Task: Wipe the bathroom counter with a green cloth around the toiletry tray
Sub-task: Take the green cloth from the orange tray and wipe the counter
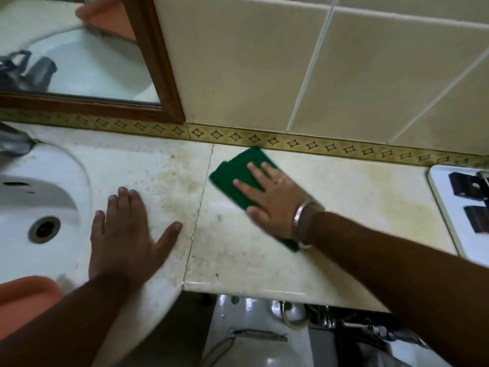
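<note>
Right hand (275,200) flat on the green cloth (238,170), mid-frame on the counter (344,207), just under the patterned border tile (291,143).

From where I'm sitting the right hand is spread open, fingers splayed, palm pressing the folded cloth down rather than gripping it; a corner of the cloth pokes out under the wrist, next to a metal bangle (304,210); left hand (127,234) is also open and flat, holding nothing, resting on bare counter just right of the white sink (39,197) at the left of the frame; a crack line in the stained stone runs between the two hands; the white toiletry tray (449,221) sits at the right edge, well apart from the cloth, with a couple of dark items on it I can't make out; mirror (79,62) with a wooden frame in the upper left.
</note>
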Motion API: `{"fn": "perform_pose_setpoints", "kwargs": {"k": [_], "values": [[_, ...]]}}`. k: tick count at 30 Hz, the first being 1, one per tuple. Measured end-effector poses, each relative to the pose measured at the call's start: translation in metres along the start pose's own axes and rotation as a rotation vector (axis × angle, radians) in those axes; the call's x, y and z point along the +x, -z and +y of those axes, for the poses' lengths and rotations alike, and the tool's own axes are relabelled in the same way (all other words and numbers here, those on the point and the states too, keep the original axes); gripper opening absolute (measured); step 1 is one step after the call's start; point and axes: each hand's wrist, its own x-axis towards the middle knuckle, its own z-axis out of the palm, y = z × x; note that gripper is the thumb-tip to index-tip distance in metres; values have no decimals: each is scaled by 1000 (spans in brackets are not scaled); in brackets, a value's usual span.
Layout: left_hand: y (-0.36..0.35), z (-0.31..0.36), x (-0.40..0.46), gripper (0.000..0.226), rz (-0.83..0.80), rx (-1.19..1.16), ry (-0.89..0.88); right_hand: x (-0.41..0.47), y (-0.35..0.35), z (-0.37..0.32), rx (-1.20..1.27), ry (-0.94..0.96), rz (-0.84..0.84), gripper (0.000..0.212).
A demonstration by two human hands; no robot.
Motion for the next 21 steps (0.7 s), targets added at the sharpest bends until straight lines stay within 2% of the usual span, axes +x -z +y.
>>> {"fn": "perform_pose_setpoints", "kwargs": {"k": [3, 5, 7, 10, 13, 15, 18, 21], "values": [[1, 0, 1, 106, 10, -15, 6, -74, -9, -32, 27, 284, -35, 58], [1, 1, 3, 106, 8, -21, 10, -129, -8, 6, 44, 425, -59, 57], [0, 1, 2, 106, 18, -21, 7, -157, -4, 63, 45, 340, -89, 56], [-2, 2, 3, 105, 33, -18, 9, -124, 1, 120, 45, 29, -145, 60], [-1, 2, 2, 105, 10, -10, 13, -48, -1, 89, -1, -173, -85, 64], [2, 3, -2, 106, 2, -31, 26, -14, 1, 36, -21, -181, -60, 67], [4, 4, -2, 106, 9, -40, 29, -36, 0, -35, -9, 50, -53, 64], [2, 2, -1, 106, 5, -36, 32, -127, -4, -28, -4, 371, -81, 65]]}}
